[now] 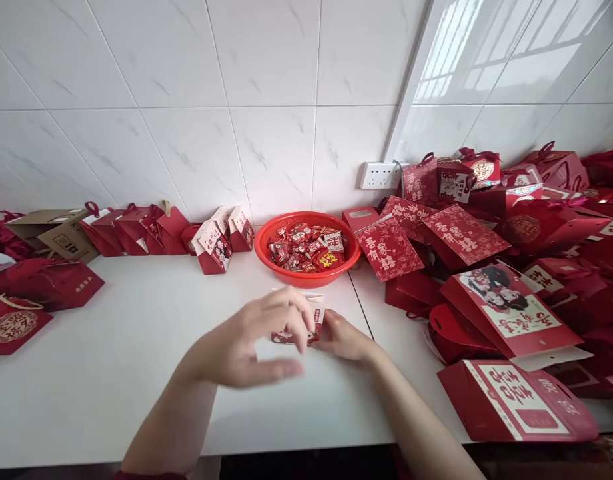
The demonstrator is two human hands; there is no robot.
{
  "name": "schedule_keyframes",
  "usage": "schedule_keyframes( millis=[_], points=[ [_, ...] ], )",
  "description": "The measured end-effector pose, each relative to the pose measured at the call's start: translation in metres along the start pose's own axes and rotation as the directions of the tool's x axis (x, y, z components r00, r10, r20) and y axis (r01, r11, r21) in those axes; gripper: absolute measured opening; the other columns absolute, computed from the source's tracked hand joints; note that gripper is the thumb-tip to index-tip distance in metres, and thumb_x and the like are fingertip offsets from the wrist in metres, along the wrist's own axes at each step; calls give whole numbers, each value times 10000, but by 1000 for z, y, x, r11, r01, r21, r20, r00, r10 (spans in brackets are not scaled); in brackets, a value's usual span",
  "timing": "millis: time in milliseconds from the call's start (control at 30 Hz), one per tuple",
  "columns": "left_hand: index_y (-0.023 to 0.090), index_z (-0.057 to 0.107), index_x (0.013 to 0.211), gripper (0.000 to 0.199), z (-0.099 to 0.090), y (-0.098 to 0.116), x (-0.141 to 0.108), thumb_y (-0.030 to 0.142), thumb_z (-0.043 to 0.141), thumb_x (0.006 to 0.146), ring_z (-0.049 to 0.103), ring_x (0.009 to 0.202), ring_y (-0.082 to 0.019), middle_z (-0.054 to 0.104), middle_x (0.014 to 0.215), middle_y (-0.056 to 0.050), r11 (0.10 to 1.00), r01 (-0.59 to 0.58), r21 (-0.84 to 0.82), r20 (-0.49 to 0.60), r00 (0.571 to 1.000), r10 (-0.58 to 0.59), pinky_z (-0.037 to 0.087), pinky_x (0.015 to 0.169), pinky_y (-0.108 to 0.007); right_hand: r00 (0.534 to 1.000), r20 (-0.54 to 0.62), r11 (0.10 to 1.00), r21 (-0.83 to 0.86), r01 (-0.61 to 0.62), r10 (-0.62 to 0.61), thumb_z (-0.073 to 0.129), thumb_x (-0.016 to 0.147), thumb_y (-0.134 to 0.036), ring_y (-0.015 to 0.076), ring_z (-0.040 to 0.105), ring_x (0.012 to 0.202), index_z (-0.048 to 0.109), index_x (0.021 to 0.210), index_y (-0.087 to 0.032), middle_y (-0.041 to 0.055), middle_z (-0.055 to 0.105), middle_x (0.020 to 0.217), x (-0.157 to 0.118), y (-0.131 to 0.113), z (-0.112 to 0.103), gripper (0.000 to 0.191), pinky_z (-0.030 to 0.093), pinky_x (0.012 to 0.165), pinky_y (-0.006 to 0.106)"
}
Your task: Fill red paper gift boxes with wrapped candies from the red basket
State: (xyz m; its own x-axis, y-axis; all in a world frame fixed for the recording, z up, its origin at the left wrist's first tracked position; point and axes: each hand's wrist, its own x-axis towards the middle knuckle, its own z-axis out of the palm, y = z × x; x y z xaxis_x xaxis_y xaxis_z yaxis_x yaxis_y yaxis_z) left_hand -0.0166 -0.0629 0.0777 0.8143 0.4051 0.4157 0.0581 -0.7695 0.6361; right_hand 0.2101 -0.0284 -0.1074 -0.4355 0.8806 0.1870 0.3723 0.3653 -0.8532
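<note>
A small red-and-white paper gift box [319,314] stands on the white table, just in front of a red plastic basket [259,248]. My right hand [345,338] grips the box at its right side, thumb toward me. In front of the box, partly covering it, my left hand [251,343] hovers with fingers curved and apart, slightly blurred and holding nothing. The box's top flaps appear raised, though my left hand hides much of it. Wrapped candies [306,250] in red packaging fill the basket.
Small white-and-red boxes [214,247] and red gift boxes [136,230] line the tiled wall at left. Folded red boxes [21,320] lie at far left. Many red boxes [516,307] are heaped at right. A power strip [380,175] is against the wall.
</note>
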Motion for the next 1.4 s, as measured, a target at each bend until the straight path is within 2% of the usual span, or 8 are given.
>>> schedule_keyframes(
  millis=[200,433,700,933,1033,1133,1300,1400],
  points=[
    [280,738,1062,295,-11,-53,12,256,457,976,582,1129,-218,581,1294,-41,832,366,416,-76,926,-369,462,960,-335,1000,16,998,51,20,-21,781,740,-310,305,582,1200,585,1319,-226,98,616,1336,-1,-3,-8,617,461,1031,462],
    [225,650,1011,198,-3,-80,15,248,469,934,614,828,-172,676,959,-4,785,561,263,-147,827,-542,462,711,-272,997,55,995,88,-52,47,750,767,-257,283,578,1215,577,1325,-226,81,613,1347,-2,-6,-11,586,459,1052,448],
    [290,753,1069,256,-5,-87,13,312,541,926,632,1054,-207,687,1188,-15,815,496,300,-148,868,-474,469,857,-282,997,54,996,67,-58,55,750,781,-295,288,561,1240,566,1336,-223,96,584,1379,-2,-2,-10,589,461,1050,449],
    [197,744,772,334,-3,-74,14,303,474,937,547,606,-143,675,684,-5,757,563,333,-90,818,-568,329,564,-255,998,52,999,26,-23,22,714,835,-387,295,537,1272,498,1406,-223,122,554,1410,-4,-3,-11,632,431,1073,481],
    [182,660,665,330,-3,-71,16,277,470,917,471,557,-125,602,612,8,755,553,352,-91,823,-560,283,541,-261,992,-122,994,96,52,-40,557,954,-418,241,553,1262,483,1405,-242,103,547,1419,2,-24,-25,490,448,1060,435],
    [183,600,610,334,-1,-71,16,279,475,904,408,521,-119,534,550,17,732,548,404,-118,825,-553,240,528,-273,947,-283,988,-89,129,-150,487,996,-378,220,592,1188,651,1183,-241,81,627,1305,16,-56,-43,284,461,1011,378],
    [189,630,623,291,5,-74,15,280,502,868,439,517,-122,573,554,6,725,573,382,-139,811,-568,238,524,-276,995,54,909,-404,101,-87,620,919,-283,150,618,667,749,852,-222,11,721,770,47,-102,-60,157,419,629,254],
    [177,603,600,290,7,-76,14,254,491,856,432,513,-118,561,543,1,730,584,355,-151,806,-572,235,518,-274,993,102,830,-548,105,-59,677,866,-241,133,555,579,737,738,-207,5,678,652,60,-113,-58,145,316,553,249]
  ],
)
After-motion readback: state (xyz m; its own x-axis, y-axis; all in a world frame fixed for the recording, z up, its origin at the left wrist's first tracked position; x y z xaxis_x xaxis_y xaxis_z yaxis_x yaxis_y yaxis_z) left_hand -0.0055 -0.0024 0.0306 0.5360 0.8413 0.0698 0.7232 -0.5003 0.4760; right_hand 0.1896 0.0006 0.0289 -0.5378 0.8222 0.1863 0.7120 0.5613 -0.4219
